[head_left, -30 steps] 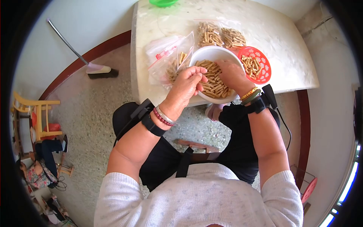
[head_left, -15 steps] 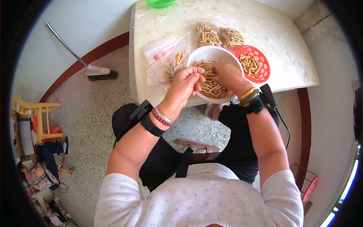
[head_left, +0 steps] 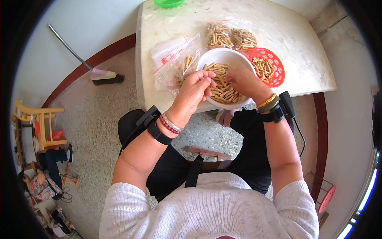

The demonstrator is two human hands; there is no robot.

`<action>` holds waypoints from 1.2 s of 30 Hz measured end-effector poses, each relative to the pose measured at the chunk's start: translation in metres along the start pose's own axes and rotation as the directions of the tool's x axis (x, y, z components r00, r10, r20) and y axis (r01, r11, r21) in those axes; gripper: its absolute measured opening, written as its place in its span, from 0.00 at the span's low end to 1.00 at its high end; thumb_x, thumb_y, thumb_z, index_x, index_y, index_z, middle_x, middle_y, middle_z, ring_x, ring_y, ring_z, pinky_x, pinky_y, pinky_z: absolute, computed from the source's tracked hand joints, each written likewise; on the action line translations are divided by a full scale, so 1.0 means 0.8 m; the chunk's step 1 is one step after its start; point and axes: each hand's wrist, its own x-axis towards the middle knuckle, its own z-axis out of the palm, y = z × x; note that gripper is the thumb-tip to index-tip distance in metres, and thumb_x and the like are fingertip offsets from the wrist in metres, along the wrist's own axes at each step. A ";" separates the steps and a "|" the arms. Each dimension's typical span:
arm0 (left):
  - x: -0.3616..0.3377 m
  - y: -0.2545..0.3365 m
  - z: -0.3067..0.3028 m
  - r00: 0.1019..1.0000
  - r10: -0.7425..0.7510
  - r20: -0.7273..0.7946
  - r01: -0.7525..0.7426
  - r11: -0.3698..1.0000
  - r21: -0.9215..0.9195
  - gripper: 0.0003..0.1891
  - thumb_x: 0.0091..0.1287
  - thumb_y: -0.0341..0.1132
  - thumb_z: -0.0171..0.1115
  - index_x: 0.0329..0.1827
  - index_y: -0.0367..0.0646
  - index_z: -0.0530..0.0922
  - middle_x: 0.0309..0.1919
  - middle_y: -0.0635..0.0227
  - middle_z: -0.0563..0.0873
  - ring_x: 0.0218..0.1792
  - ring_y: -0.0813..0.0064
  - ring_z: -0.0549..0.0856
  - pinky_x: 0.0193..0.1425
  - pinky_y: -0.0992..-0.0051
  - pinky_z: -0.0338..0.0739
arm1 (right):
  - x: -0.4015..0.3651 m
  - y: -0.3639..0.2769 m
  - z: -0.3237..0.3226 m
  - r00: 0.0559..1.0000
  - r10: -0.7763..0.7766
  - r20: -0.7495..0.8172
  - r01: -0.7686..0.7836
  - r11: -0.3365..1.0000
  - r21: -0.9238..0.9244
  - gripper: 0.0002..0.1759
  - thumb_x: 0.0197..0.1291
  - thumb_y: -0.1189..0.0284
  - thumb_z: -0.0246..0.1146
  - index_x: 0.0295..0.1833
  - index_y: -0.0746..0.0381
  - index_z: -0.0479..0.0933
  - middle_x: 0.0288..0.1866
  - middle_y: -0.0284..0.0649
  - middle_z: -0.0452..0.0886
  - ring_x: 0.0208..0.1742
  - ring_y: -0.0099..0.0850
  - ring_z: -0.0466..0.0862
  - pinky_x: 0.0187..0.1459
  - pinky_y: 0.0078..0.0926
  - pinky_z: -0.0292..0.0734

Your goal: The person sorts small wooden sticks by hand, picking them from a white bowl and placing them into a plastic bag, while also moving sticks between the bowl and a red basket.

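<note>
A white bowl (head_left: 234, 54) full of short, pale brown dried sticks (head_left: 219, 75) stands at the table's near edge. My left hand (head_left: 197, 84) is at the bowl's left rim, fingers curled with the tips together; what they hold, if anything, is too small to tell. Over the right side of the bowl, my right hand (head_left: 247, 82) has its fingers bent down and pinched, their tips partly hidden. Just right of the bowl, a red perforated basket (head_left: 279, 71) holds more sticks. A clear zip bag (head_left: 191, 51) with some sticks inside leans beside my left hand.
Two filled clear bags (head_left: 219, 36) lie behind the bowl on the pale table (head_left: 294, 36). A green dish (head_left: 169, 3) is at the far edge. A broom (head_left: 104, 75) leans on the left wall. Another person (head_left: 41, 185) sits at far left near a wooden chair (head_left: 43, 127).
My right hand has moved a little to the right within the bowl, toward its right rim. My left hand has stayed almost still.
</note>
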 end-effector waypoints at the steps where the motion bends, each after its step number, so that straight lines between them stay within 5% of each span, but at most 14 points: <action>1: 0.000 0.000 0.001 1.000 0.001 0.005 -0.001 1.000 0.002 0.10 0.73 0.31 0.51 0.52 0.39 0.77 0.34 0.73 0.81 0.24 0.88 0.75 0.23 0.87 0.67 | 0.001 -0.004 -0.005 0.999 0.033 0.032 -0.033 0.999 0.008 0.05 0.54 0.76 0.62 0.37 0.61 0.81 0.31 0.46 0.83 0.37 0.45 0.83 0.40 0.39 0.77; 6: -0.004 0.002 0.007 0.999 0.042 0.007 -0.042 0.993 0.114 0.10 0.73 0.31 0.51 0.52 0.39 0.77 0.33 0.73 0.81 0.24 0.89 0.75 0.24 0.88 0.67 | 0.003 -0.016 -0.011 0.996 0.005 -0.085 0.002 0.997 0.083 0.07 0.56 0.70 0.62 0.34 0.61 0.83 0.29 0.48 0.83 0.34 0.46 0.83 0.39 0.41 0.77; 10: -0.004 0.002 0.010 0.993 0.113 0.014 -0.114 0.977 0.178 0.11 0.75 0.34 0.50 0.51 0.39 0.77 0.33 0.74 0.80 0.24 0.89 0.74 0.24 0.88 0.66 | 0.004 -0.026 -0.021 0.993 0.039 -0.115 -0.001 0.948 0.317 0.08 0.64 0.71 0.62 0.40 0.65 0.81 0.30 0.41 0.83 0.33 0.29 0.81 0.39 0.27 0.76; 12: -0.005 0.004 0.008 0.992 0.122 0.022 -0.124 0.978 0.167 0.12 0.76 0.37 0.50 0.51 0.39 0.77 0.33 0.74 0.81 0.24 0.89 0.74 0.23 0.88 0.65 | 0.004 -0.033 -0.023 0.993 0.078 -0.093 -0.006 0.797 0.603 0.07 0.67 0.73 0.60 0.45 0.66 0.79 0.34 0.31 0.81 0.38 0.19 0.78 0.41 0.20 0.75; 15: -0.005 0.001 0.004 0.993 0.109 0.044 -0.113 0.989 0.100 0.15 0.77 0.43 0.50 0.51 0.39 0.77 0.32 0.73 0.81 0.24 0.89 0.75 0.23 0.88 0.65 | -0.001 -0.046 -0.034 0.997 0.066 -0.036 -0.019 0.683 0.730 0.08 0.68 0.75 0.59 0.49 0.66 0.76 0.39 0.27 0.78 0.42 0.15 0.76 0.44 0.16 0.74; 19: -0.006 0.002 0.003 0.990 0.098 0.102 -0.098 0.995 -0.003 0.18 0.76 0.47 0.51 0.49 0.40 0.79 0.30 0.74 0.82 0.23 0.89 0.75 0.22 0.88 0.63 | -0.003 -0.057 -0.036 0.997 0.077 -0.025 -0.033 0.669 0.743 0.09 0.67 0.76 0.60 0.51 0.66 0.75 0.40 0.28 0.78 0.43 0.15 0.76 0.45 0.15 0.75; 22: -0.008 0.005 0.003 0.991 0.059 0.118 -0.059 0.998 -0.012 0.18 0.76 0.47 0.52 0.46 0.40 0.80 0.29 0.74 0.82 0.22 0.89 0.74 0.22 0.88 0.63 | -0.003 -0.059 -0.032 0.986 0.069 -0.151 0.065 0.676 0.734 0.08 0.64 0.77 0.62 0.48 0.67 0.78 0.33 0.30 0.80 0.34 0.17 0.78 0.38 0.18 0.75; 28: -0.007 0.006 0.005 0.990 0.132 0.055 -0.132 0.991 -0.003 0.12 0.73 0.42 0.57 0.43 0.41 0.80 0.29 0.75 0.83 0.22 0.90 0.74 0.22 0.89 0.62 | -0.005 -0.062 -0.035 0.980 0.055 -0.189 0.109 0.645 0.756 0.10 0.65 0.76 0.61 0.51 0.67 0.78 0.38 0.32 0.81 0.41 0.17 0.79 0.43 0.17 0.76; 31: -0.006 0.011 0.001 0.992 0.124 0.028 -0.123 0.991 -0.044 0.09 0.72 0.38 0.59 0.43 0.41 0.79 0.29 0.75 0.83 0.22 0.90 0.74 0.22 0.89 0.62 | -0.011 -0.063 -0.054 0.986 0.116 -0.119 0.027 0.599 0.800 0.12 0.67 0.78 0.59 0.55 0.66 0.75 0.45 0.31 0.79 0.50 0.18 0.78 0.53 0.19 0.74; 36: -0.009 0.016 0.004 0.987 0.158 0.015 -0.157 0.984 -0.079 0.06 0.71 0.34 0.60 0.44 0.41 0.78 0.29 0.75 0.83 0.22 0.90 0.73 0.23 0.89 0.63 | -0.013 -0.060 -0.052 0.989 0.085 -0.124 0.055 0.565 0.823 0.12 0.65 0.78 0.61 0.53 0.66 0.77 0.44 0.30 0.80 0.47 0.17 0.78 0.51 0.17 0.75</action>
